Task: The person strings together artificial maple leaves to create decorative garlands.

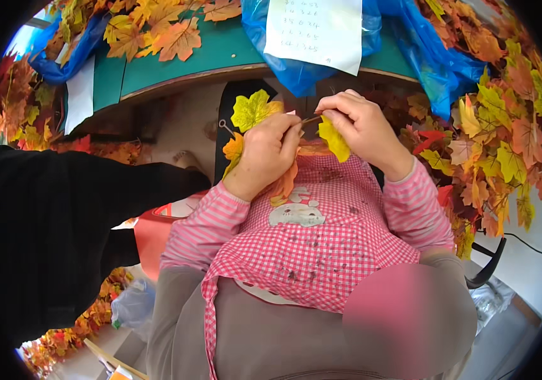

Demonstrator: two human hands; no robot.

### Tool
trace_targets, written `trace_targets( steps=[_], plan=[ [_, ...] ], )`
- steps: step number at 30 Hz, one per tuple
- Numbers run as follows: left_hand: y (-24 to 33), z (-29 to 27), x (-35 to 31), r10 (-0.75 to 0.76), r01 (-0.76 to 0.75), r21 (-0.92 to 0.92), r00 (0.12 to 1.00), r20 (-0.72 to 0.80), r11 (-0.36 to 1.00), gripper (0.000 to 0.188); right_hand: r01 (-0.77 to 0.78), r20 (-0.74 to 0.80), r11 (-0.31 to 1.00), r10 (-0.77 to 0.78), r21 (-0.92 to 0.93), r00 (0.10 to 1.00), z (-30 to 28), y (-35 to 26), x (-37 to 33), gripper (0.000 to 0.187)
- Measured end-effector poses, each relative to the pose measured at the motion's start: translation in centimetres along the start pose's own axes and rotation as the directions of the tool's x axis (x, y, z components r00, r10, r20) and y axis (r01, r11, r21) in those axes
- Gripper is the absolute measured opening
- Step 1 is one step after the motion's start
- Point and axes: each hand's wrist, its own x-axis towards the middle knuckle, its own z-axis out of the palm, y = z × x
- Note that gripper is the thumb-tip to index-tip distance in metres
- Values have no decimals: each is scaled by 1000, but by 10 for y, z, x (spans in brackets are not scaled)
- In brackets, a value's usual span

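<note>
Above my lap I hold an artificial maple-leaf garland between both hands. My left hand [264,152] is closed around its stem, with a yellow-green leaf [250,110] above the knuckles and an orange leaf [233,151] beside the wrist. A thin wire with a looped end [223,123] sticks out to the left of that hand. My right hand [366,130] pinches the brown stem [311,119] a short way from the left fingertips, and a yellow leaf [334,139] hangs under its fingers. The palms hide part of the stem.
A green table [176,79] curves ahead of me, bearing autumn leaves [157,31], blue plastic bags [296,69] and a written paper sheet [314,31]. Leaf garlands [505,133] hang thickly at the right. A person in black [43,221] is close on the left. A checked apron [322,253] covers my lap.
</note>
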Motion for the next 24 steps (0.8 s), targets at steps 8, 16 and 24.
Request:
trace_targets(
  steps=[8, 16, 24],
  plan=[
    [-2, 1, -9, -90, 88, -81, 996, -15, 993, 11, -137, 18, 988, 136, 71, 991, 23, 3, -7, 11],
    [-3, 1, -11, -40, 38, -79, 999, -23, 996, 11, -153, -37, 982, 158, 112, 987, 27, 4, -8, 10],
    [-7, 3, -10, 34, -34, 10, 999, -16, 999, 11, 2, 20, 991, 1, -135, 1000, 26, 6, -7, 7]
  ],
)
